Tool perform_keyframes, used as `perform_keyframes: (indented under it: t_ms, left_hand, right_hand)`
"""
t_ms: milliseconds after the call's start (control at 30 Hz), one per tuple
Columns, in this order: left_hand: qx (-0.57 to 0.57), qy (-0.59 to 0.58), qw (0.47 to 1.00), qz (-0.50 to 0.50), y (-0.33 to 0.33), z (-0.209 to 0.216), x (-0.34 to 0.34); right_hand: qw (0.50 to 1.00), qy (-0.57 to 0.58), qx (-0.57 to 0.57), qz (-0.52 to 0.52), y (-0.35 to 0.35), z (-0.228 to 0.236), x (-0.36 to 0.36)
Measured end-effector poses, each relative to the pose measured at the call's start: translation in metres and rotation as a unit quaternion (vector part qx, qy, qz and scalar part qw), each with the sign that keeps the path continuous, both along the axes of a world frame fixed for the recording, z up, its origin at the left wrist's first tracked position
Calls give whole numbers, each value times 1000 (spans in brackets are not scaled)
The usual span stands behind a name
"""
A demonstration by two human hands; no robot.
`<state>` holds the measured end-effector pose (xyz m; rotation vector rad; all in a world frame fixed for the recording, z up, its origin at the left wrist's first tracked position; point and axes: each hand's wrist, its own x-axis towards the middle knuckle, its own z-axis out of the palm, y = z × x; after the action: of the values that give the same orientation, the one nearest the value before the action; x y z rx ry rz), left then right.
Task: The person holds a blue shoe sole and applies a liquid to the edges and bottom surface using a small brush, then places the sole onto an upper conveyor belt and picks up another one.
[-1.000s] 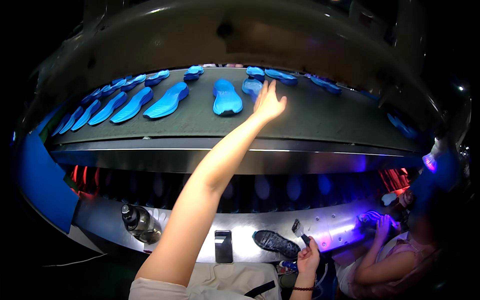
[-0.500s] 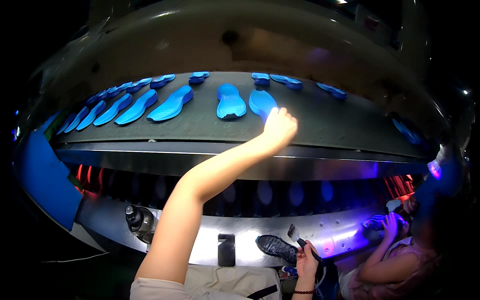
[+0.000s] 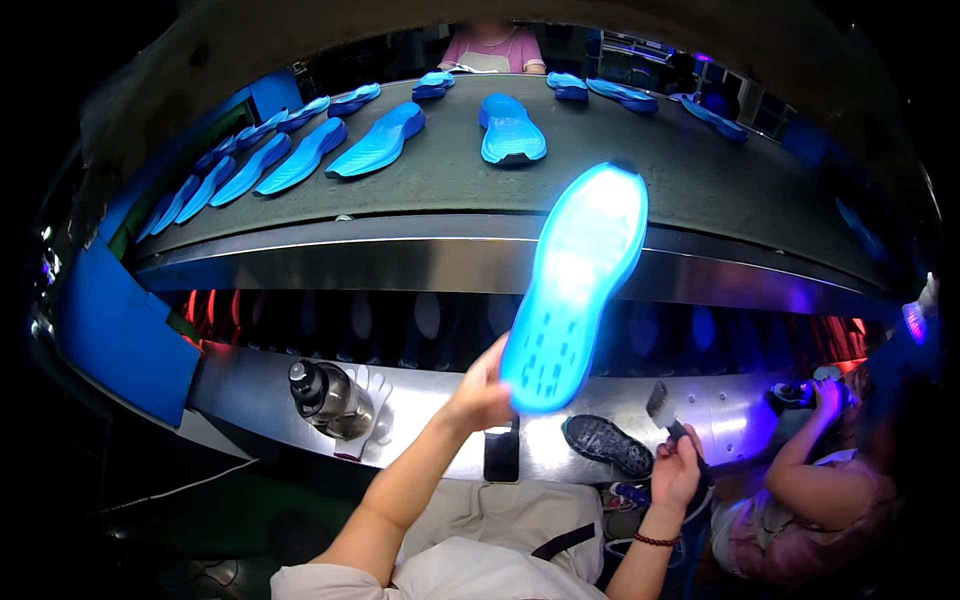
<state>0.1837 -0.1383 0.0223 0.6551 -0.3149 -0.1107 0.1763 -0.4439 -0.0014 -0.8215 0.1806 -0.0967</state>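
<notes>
My left hand [image 3: 483,390] grips a bright blue shoe sole [image 3: 575,285] by its lower end. The sole is raised and tilted in front of the belt's metal edge, and strong light washes out its upper part. Lower right, my right hand [image 3: 677,470] is closed round the handle of a brush [image 3: 659,405], bristles pointing up; a pale cord runs down beside that hand. Just left of the brush, a dark shoe-shaped piece [image 3: 608,445] lies on the metal shelf [image 3: 420,420]. Behind the raised sole, another blue sole [image 3: 512,130] rests on the dark conveyor belt [image 3: 430,190].
Several blue soles [image 3: 378,145] line the belt's left and far side. A bottle [image 3: 330,400], a white glove [image 3: 378,405] and a phone [image 3: 502,453] are on the shelf. Red-lit openings hold shoe-shaped forms below the belt. A co-worker [image 3: 820,490] sits at right; another person [image 3: 492,50] is beyond the belt.
My left hand has lifted the blue sole off the belt and drawn it back toward me. The view has tilted, showing the person beyond the belt. My right hand still holds the brush.
</notes>
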Motion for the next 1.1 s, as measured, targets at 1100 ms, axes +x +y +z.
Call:
perform_keyframes:
  t_ms: [1100]
  left_hand:
    - [-90, 306, 948, -10, -30, -12, -49]
  right_hand:
    - [847, -210, -405, 273, 94, 78, 6]
